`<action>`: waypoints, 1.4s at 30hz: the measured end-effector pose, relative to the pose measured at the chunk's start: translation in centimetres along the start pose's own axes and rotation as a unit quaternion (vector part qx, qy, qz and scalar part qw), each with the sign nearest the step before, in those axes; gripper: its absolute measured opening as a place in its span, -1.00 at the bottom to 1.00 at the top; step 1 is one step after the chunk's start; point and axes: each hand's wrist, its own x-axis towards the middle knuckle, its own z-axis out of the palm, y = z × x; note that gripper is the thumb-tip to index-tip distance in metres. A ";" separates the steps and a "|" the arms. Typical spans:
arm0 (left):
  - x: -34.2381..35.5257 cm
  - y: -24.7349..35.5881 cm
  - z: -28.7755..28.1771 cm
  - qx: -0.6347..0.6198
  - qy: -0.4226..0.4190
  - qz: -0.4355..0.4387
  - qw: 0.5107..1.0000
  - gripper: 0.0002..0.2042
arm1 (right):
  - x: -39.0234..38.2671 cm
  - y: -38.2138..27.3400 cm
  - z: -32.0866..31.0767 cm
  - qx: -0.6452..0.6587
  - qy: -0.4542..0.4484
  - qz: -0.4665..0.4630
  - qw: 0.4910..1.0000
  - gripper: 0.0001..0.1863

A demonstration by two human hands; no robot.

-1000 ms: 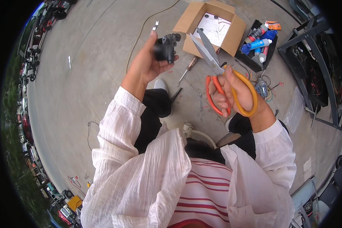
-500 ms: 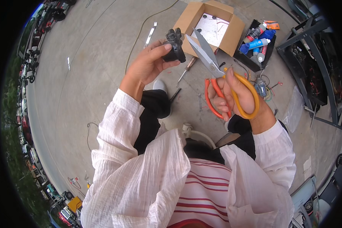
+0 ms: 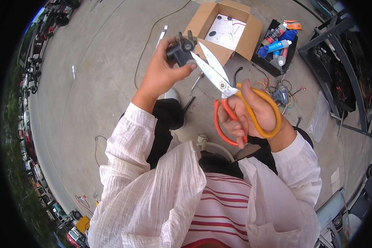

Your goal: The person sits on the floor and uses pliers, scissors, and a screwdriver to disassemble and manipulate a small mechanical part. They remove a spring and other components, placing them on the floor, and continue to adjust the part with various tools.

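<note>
My left hand (image 3: 164,68) grips a black plastic part (image 3: 181,53) with short prongs on top and a round boss on its face. My right hand (image 3: 252,111) holds large scissors (image 3: 219,78) with steel blades, one orange-yellow handle loop and one red-orange loop. Its thumb passes through the yellow loop and the fingers curl round the red one. The blades stand apart in a narrow V, their tips at the right side of the black part; whether they touch it I cannot tell.
Beyond my hands stands an open cardboard box (image 3: 252,35) with a white sheet inside. Right of it, a black bin (image 3: 271,68) holds several bottles and tubes. A blue-grey device with wires (image 3: 281,94) and a screwdriver (image 3: 197,81) lie on the concrete floor. A dark metal frame (image 3: 318,62) stands at right.
My left hand has turned the black part, so its round boss now shows. The scissors have come down and left, their blade tips now beside the part.
</note>
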 end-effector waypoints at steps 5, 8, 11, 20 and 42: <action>0.0 -0.3 0.2 0.034 -0.020 0.056 0.998 -0.33 | 0.0 0.1 0.1 0.027 -0.023 -0.007 0.999 0.06; 0.2 -0.4 0.6 0.034 -0.003 0.078 0.996 -0.34 | 0.4 0.7 0.3 0.071 -0.042 -0.031 0.996 0.07; 0.1 -0.7 0.8 0.058 0.020 0.070 0.996 -0.38 | 1.1 1.1 0.7 0.108 -0.034 -0.050 0.992 0.07; -0.1 -0.4 0.0 0.030 0.035 0.036 0.998 -0.45 | 2.1 0.9 0.3 0.097 -0.007 -0.046 0.994 0.00; -0.9 0.6 -1.6 0.016 0.038 0.037 0.998 -0.71 | 1.6 1.6 0.8 0.088 -0.014 0.004 0.996 -0.03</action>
